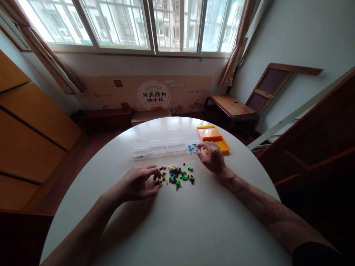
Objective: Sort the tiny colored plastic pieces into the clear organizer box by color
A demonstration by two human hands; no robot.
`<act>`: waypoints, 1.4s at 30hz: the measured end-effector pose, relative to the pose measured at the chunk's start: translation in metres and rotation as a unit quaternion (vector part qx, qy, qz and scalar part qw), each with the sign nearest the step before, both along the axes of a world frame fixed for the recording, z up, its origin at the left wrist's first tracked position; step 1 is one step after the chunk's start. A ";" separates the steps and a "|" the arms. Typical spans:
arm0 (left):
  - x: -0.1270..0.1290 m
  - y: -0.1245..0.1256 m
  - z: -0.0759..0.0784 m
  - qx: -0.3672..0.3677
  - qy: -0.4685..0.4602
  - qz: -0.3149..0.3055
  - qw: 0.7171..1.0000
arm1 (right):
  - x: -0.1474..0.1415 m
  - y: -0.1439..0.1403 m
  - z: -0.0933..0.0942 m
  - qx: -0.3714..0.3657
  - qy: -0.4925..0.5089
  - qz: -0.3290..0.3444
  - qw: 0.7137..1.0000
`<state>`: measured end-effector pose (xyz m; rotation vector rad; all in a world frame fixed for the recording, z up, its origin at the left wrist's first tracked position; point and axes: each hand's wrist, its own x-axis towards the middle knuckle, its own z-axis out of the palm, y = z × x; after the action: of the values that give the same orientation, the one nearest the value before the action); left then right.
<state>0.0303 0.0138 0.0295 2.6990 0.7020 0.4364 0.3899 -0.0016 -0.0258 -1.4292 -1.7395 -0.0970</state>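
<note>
Small toy building bricks in brown, green, yellow and blue lie in a loose pile on the white table. My left hand rests at the pile's left edge, fingers curved and thumb apart from the index finger, beside a few blue and yellow bricks. Over the rightmost compartment of a clear plastic box is my right hand, with thumb and index finger drawn close together. Anything between those fingertips is too small to make out. Several blue bricks lie in that compartment.
An orange tray with a raised panel stands right of the clear box, partly behind my right hand. The round white table has its far edge just beyond them. A wooden stool stands near the wall.
</note>
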 end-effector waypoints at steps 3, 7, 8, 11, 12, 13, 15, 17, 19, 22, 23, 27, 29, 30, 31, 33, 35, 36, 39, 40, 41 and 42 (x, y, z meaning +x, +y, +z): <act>-0.002 0.001 -0.002 -0.015 0.008 0.002 1.000 | -0.003 -0.002 0.002 -0.003 0.001 0.020 1.000; -0.004 0.003 -0.002 -0.010 0.019 0.004 1.000 | -0.002 -0.003 0.002 -0.008 0.003 0.029 1.000; -0.005 0.003 -0.002 -0.005 0.021 0.006 1.000 | -0.002 -0.003 0.002 -0.010 0.003 0.030 1.000; -0.004 0.003 -0.001 0.004 0.021 0.008 1.000 | -0.002 -0.003 0.002 -0.011 0.004 0.030 0.999; -0.004 0.003 0.000 0.005 0.021 0.008 1.000 | -0.002 -0.003 0.002 -0.011 0.005 0.032 0.999; -0.004 0.003 0.000 0.005 0.021 0.008 1.000 | -0.002 -0.004 0.003 -0.011 0.006 0.033 0.999; -0.003 0.002 0.000 0.002 0.022 0.007 1.000 | -0.003 -0.004 0.004 -0.010 0.008 0.038 0.999; -0.002 0.002 -0.001 -0.002 0.023 0.007 1.000 | -0.003 -0.004 0.005 -0.010 0.008 0.039 0.999; -0.002 0.002 -0.003 -0.001 0.022 0.008 1.000 | -0.003 -0.004 0.006 -0.010 0.008 0.041 0.999; -0.001 0.003 -0.007 0.016 0.016 0.011 1.000 | -0.003 -0.005 0.005 -0.011 0.009 0.042 0.999; 0.000 0.004 -0.008 0.024 0.014 0.013 1.000 | -0.003 -0.005 0.005 -0.012 0.009 0.042 0.999; 0.000 0.005 -0.008 0.040 0.005 0.017 0.999 | -0.003 -0.004 0.006 -0.007 0.009 0.041 0.999; 0.000 0.004 -0.007 0.038 -0.011 0.018 0.999 | -0.004 -0.005 0.007 -0.002 0.010 0.044 0.999; 0.000 0.004 -0.007 0.032 -0.026 0.022 0.999 | -0.004 -0.005 0.008 0.001 0.009 0.048 0.999; 0.001 0.003 -0.007 0.024 -0.046 0.028 0.998 | -0.006 -0.006 0.009 0.004 0.007 0.055 0.998; 0.006 0.001 -0.009 0.000 -0.096 0.045 0.994 | -0.009 -0.009 0.011 0.010 0.001 0.080 0.997; 0.013 -0.004 -0.015 -0.027 -0.146 0.067 0.987 | -0.013 -0.013 0.013 0.014 -0.011 0.121 0.992; 0.018 -0.006 -0.018 -0.040 -0.162 0.077 0.983 | -0.016 -0.015 0.014 0.015 -0.020 0.147 0.989; 0.033 -0.014 -0.028 -0.050 -0.209 0.095 0.972 | -0.024 -0.019 0.017 0.017 -0.055 0.237 0.970; 0.037 -0.016 -0.031 -0.057 -0.220 0.089 0.970 | -0.027 -0.020 0.018 0.016 -0.064 0.266 0.962; 0.041 -0.017 -0.032 -0.067 -0.225 0.077 0.969 | -0.029 -0.021 0.018 0.014 -0.071 0.291 0.954; 0.044 -0.019 -0.033 -0.077 -0.229 0.064 0.968 | -0.031 -0.021 0.018 0.011 -0.074 0.312 0.947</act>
<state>0.0743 -0.0048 -0.0034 2.2911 0.7373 0.9559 0.3589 -0.0228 -0.0078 -0.8127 -2.2292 0.1195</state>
